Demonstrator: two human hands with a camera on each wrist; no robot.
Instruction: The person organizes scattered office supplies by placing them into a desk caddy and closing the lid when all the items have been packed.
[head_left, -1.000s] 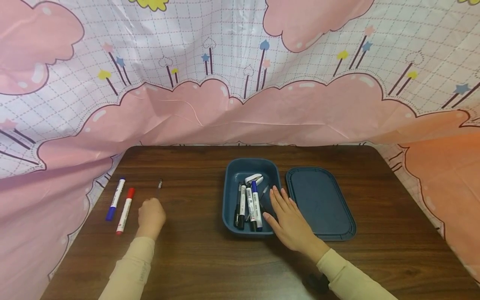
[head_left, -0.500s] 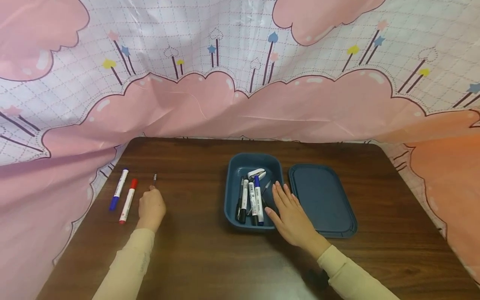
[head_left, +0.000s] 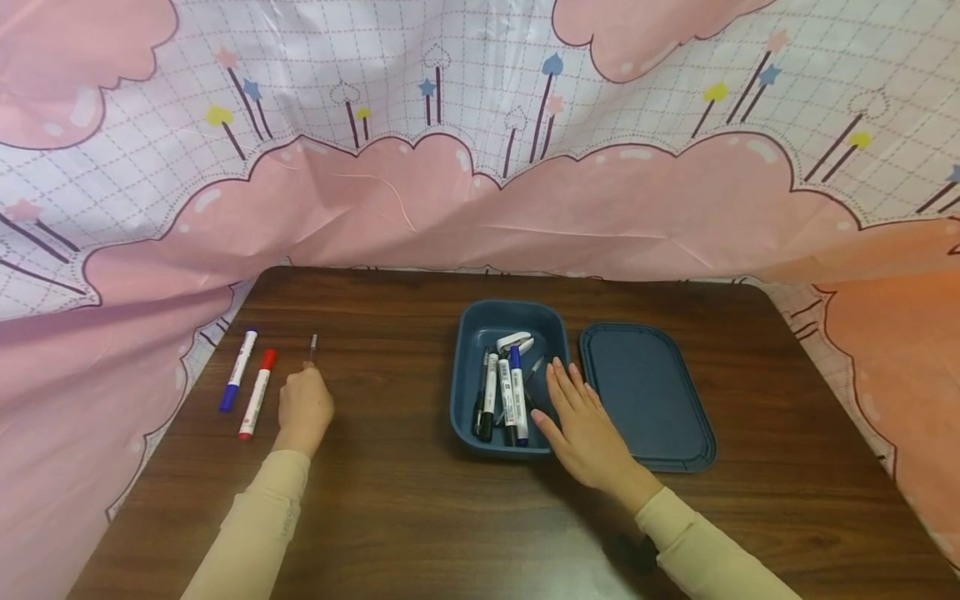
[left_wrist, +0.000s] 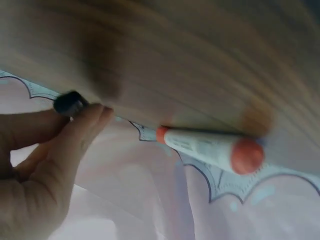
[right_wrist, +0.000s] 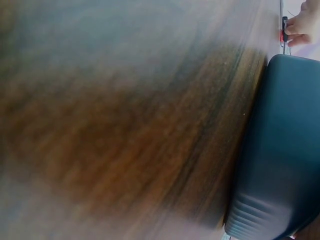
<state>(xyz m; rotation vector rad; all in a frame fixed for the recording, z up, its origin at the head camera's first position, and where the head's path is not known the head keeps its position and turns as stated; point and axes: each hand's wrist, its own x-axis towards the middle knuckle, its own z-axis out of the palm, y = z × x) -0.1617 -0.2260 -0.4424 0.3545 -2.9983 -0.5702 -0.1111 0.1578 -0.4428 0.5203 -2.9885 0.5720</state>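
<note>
In the head view my left hand (head_left: 306, 408) pinches a slim pen (head_left: 313, 346) at the left of the table. The left wrist view shows thumb and fingertips around the pen's dark end (left_wrist: 70, 103), while the palm hides much of its barrel. Just left of this hand lie a red-capped white marker (head_left: 257, 394) and a blue-capped white marker (head_left: 238, 371). With fingers straight, my right hand (head_left: 588, 433) rests at the right rim of a blue box (head_left: 455, 392). Inside the box are several markers (head_left: 508, 404), pens and a white object (head_left: 515, 342).
A flat blue lid (head_left: 648, 396) lies on the wooden table (head_left: 390, 500) right of the box. A patterned pink and white curtain (head_left: 480, 225) hangs behind the table and at its sides.
The head view has shifted slightly. My left hand has come up against the pen and now grips it, and the pen points more straight away. My right hand stays at the box.
</note>
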